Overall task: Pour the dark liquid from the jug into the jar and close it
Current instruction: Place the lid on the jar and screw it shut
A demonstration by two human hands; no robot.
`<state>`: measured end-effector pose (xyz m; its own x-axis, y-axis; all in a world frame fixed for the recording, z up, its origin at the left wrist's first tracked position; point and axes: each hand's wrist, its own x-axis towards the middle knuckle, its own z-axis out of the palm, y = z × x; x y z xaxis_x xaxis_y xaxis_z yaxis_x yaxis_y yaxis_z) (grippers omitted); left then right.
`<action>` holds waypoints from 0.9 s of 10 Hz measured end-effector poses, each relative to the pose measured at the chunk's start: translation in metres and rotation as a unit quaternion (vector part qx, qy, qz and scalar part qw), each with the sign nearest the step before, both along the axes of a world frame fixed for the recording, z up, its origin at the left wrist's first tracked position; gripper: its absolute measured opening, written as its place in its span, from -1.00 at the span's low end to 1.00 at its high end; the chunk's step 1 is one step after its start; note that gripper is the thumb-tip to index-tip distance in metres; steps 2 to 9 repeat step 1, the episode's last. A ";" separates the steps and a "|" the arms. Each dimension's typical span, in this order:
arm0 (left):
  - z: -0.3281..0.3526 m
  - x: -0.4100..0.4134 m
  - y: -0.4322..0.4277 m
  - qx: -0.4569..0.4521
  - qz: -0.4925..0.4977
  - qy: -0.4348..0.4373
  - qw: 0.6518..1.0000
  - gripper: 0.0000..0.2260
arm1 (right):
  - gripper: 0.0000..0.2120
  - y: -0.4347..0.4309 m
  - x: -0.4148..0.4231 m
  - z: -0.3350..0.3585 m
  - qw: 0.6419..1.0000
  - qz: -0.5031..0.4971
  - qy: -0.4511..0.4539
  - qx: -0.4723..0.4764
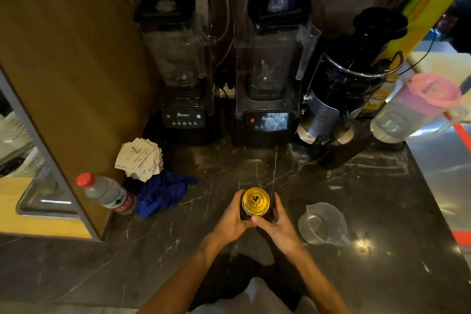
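The jar stands on the dark marble counter (254, 166), and its gold lid (255, 201) with a black emblem sits on top. Most of the jar's dark body is hidden by my hands. My left hand (233, 219) wraps the jar's left side. My right hand (276, 224) grips its right side, with the thumb against the lid's near rim. The clear plastic jug (322, 224) stands to the right of the jar, apart from my hands, and looks empty.
Two black blenders (182, 71) (270, 66) and a juicer (349, 84) line the back. A pink-lidded pitcher (418, 107) stands far right. A water bottle (107, 194), a blue cloth (163, 192) and a paper stack (140, 158) lie at the left.
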<state>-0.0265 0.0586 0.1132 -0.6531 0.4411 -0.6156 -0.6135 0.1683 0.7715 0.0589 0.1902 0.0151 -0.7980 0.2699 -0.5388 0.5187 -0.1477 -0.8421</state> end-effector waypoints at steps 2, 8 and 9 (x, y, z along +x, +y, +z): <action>-0.004 -0.018 0.025 0.048 0.093 -0.113 0.988 -0.30 | 0.11 0.016 -0.022 0.004 1.000 0.009 0.009 0.001; -0.004 -0.018 0.025 0.048 0.093 -0.113 0.988 -0.30 | 0.11 0.016 -0.022 0.004 1.000 0.009 0.009 0.001; -0.004 -0.018 0.025 0.048 0.093 -0.113 0.988 -0.30 | 0.11 0.016 -0.022 0.004 1.000 0.009 0.009 0.001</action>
